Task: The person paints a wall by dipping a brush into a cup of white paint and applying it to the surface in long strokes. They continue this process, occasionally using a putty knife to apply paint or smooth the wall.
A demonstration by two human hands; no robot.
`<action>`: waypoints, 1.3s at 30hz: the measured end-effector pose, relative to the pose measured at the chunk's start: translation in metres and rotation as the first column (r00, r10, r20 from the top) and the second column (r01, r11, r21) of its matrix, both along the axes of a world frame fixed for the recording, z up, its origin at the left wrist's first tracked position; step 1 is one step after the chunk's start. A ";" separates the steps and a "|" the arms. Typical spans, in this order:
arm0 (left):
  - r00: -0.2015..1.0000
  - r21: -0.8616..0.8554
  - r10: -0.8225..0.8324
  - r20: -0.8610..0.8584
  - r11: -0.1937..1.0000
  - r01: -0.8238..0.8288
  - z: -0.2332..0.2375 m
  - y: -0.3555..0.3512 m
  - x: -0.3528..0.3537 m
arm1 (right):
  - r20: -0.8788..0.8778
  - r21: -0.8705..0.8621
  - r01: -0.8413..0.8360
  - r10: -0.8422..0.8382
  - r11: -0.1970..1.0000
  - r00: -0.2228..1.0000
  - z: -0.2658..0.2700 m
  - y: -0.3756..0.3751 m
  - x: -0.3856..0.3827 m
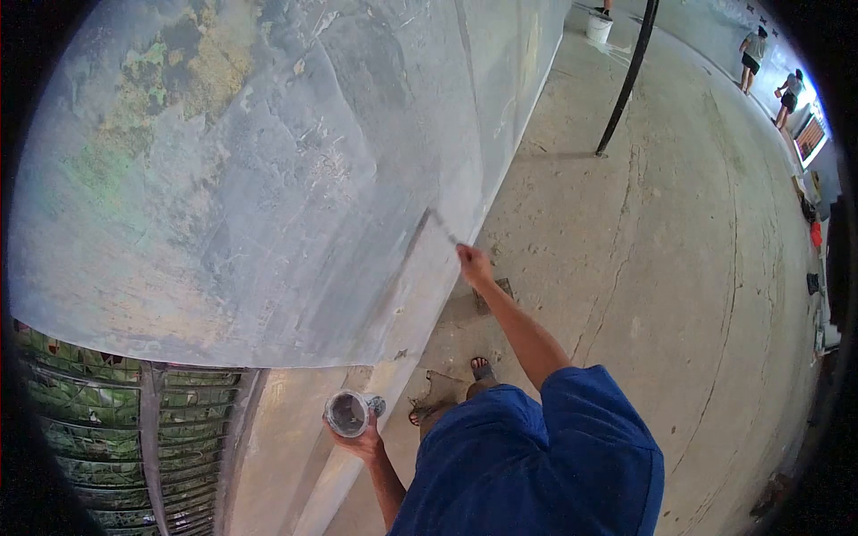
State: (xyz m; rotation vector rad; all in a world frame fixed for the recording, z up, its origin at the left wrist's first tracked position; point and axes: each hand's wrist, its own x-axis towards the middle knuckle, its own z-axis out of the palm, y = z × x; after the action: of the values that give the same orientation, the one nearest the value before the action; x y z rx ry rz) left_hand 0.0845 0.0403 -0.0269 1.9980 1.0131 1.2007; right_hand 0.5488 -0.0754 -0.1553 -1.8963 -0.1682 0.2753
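My right hand (474,264) is closed round the handle of a slim paintbrush (443,226). Its far end meets the grey-painted wall (357,205) low down, and the tip is blurred. Lower in the view, my left hand (359,442) grips a small round paint pot (347,413) from below and the side. The pot's open top faces me, with grey paint inside and smears on its rim. Darker streaks mark the wall beneath the brush, and older yellow and green patches show higher up.
A window grille (147,429) is set in the wall at the lower left. The concrete floor (661,295) is cracked. A dark pole (628,80) stands ahead, near a white bucket (599,29). Two people (753,58) are at the far wall; assorted items lie along the right side.
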 end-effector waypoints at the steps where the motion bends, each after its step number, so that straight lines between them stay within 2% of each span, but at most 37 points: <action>1: 1.000 -0.020 0.007 -0.001 1.000 -0.007 0.002 -0.002 0.000 | 0.003 0.001 -0.004 0.004 1.000 1.000 0.003 -0.003 -0.006; 2: 1.000 -0.040 0.015 -0.005 0.999 -0.015 0.004 -0.004 -0.002 | -0.001 -0.063 -0.338 0.338 0.939 0.941 0.005 -0.008 -0.016; 3: 1.000 -0.039 0.019 -0.005 0.999 -0.019 0.007 -0.007 -0.003 | -0.027 -0.121 -0.631 0.632 0.767 0.774 0.007 -0.012 -0.027; 4: 0.998 -0.044 0.038 -0.040 0.998 -0.039 0.011 -0.010 -0.002 | -0.025 -0.121 -0.632 0.634 0.766 0.773 -0.002 -0.012 -0.033; 6: 0.996 -0.052 0.054 -0.075 0.997 -0.058 0.015 -0.014 0.001 | 0.161 -0.079 -0.747 0.748 0.660 0.644 -0.010 -0.015 -0.042; 7: 0.995 -0.061 0.047 -0.083 0.997 -0.052 0.016 -0.015 0.002 | 0.160 -0.080 -0.745 0.746 0.662 0.646 -0.008 -0.017 -0.036; 9: 0.995 -0.066 0.039 -0.095 0.997 -0.045 0.017 -0.015 0.003 | -0.073 -0.172 -0.530 0.526 0.830 0.847 0.000 -0.015 -0.010; 10: 1.000 -0.030 0.020 -0.017 0.999 -0.020 0.014 -0.014 0.004 | -0.049 -0.121 -0.333 0.330 0.935 0.943 -0.001 -0.011 0.001; 11: 0.998 0.008 -0.002 0.061 1.000 0.001 0.011 -0.014 0.005 | -0.036 -0.067 -0.118 0.116 0.991 0.993 -0.002 -0.006 0.010; 12: 0.998 0.008 -0.002 0.059 1.000 0.001 0.010 -0.013 0.003 | -0.038 -0.066 -0.118 0.116 0.991 0.993 0.003 -0.005 0.015; 14: 1.000 -0.029 0.016 0.026 0.999 -0.016 0.007 -0.011 0.000 | -0.069 -0.008 0.264 -0.264 0.965 0.962 0.018 -0.006 0.022; 15: 0.999 -0.030 0.017 0.027 0.999 -0.017 0.006 -0.014 0.000 | -0.068 -0.009 0.263 -0.263 0.965 0.962 0.015 -0.007 0.020; 17: 0.997 0.011 0.066 0.049 0.998 -0.067 0.004 -0.016 0.002 | 0.060 -0.049 -0.103 0.106 0.993 0.993 0.003 -0.009 0.008; 18: 0.996 0.012 0.069 0.051 0.997 -0.070 0.004 -0.015 0.002 | 0.052 -0.051 -0.357 0.359 0.933 0.932 0.012 -0.013 -0.004; 19: 0.997 -0.034 0.040 0.062 0.999 -0.038 0.004 -0.015 0.000 | 0.043 -0.052 -0.587 0.589 0.808 0.807 0.017 -0.017 -0.014; 20: 0.997 -0.081 0.009 0.073 0.997 -0.003 0.003 -0.015 -0.002 | 0.042 -0.051 -0.589 0.591 0.807 0.806 0.023 -0.017 -0.019; 22: 0.998 -0.059 0.036 0.041 0.998 -0.034 -0.011 -0.012 -0.008 | 0.036 -0.054 -0.770 0.772 0.636 0.635 0.022 -0.019 -0.023; 23: 0.998 -0.034 0.064 0.009 0.997 -0.063 -0.019 -0.010 -0.012 | 0.034 -0.053 -0.769 0.770 0.638 0.637 0.021 -0.020 -0.018; 25: 0.999 -0.026 0.052 0.004 0.998 -0.052 -0.002 -0.015 -0.003 | 0.033 -0.051 -0.440 0.442 0.897 0.896 0.022 -0.015 0.005; 26: 0.999 -0.019 0.044 0.001 0.999 -0.044 0.005 -0.017 0.001 | 0.032 -0.050 -0.438 0.440 0.898 0.898 0.027 -0.014 0.016; 28: 0.997 0.009 0.070 -0.016 0.997 -0.070 -0.001 -0.012 0.002 | 0.011 -0.086 -0.039 0.040 0.996 0.999 0.054 -0.018 0.033; 29: 0.994 0.035 0.100 -0.037 0.994 -0.099 -0.006 -0.013 0.001 | 0.011 -0.092 -0.037 0.038 0.995 0.999 0.060 -0.018 0.030; 31: 0.996 0.025 0.091 -0.015 0.996 -0.090 0.005 -0.020 0.011 | 0.122 0.049 0.133 -0.138 0.990 0.983 0.052 -0.011 0.029; 32: 0.996 0.021 0.084 0.007 0.996 -0.084 0.010 -0.021 0.016 | 0.127 0.050 0.133 -0.138 0.990 0.982 0.044 -0.010 0.027; 33: 0.996 0.023 0.087 0.009 0.996 -0.088 0.008 -0.020 0.015 | 0.160 0.027 -0.192 0.186 0.981 0.970 0.023 -0.009 0.022; 34: 0.997 -0.002 0.078 0.008 0.997 -0.078 0.004 -0.019 0.013 | 0.184 -0.005 -0.498 0.490 0.867 0.852 0.026 -0.009 0.013; 35: 0.998 -0.027 0.068 0.009 0.997 -0.067 0.001 -0.017 0.012 | 0.186 -0.005 -0.501 0.493 0.865 0.850 0.029 -0.011 0.009; 37: 0.998 -0.037 0.054 0.014 0.998 -0.054 -0.002 -0.016 0.011 | 0.028 -0.069 -0.766 0.768 0.640 0.640 0.081 -0.028 -0.008; 39: 0.999 -0.049 0.039 0.019 0.998 -0.038 0.000 -0.020 0.014 | 0.057 -0.089 -0.768 0.773 0.634 0.632 0.064 -0.029 0.011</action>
State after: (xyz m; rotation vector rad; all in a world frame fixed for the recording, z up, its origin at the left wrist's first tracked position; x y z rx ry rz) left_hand 0.0984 0.0206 -0.0270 1.9335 1.0649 1.2025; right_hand 0.5601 -0.1040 -0.0910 -1.7900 -1.0736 0.7843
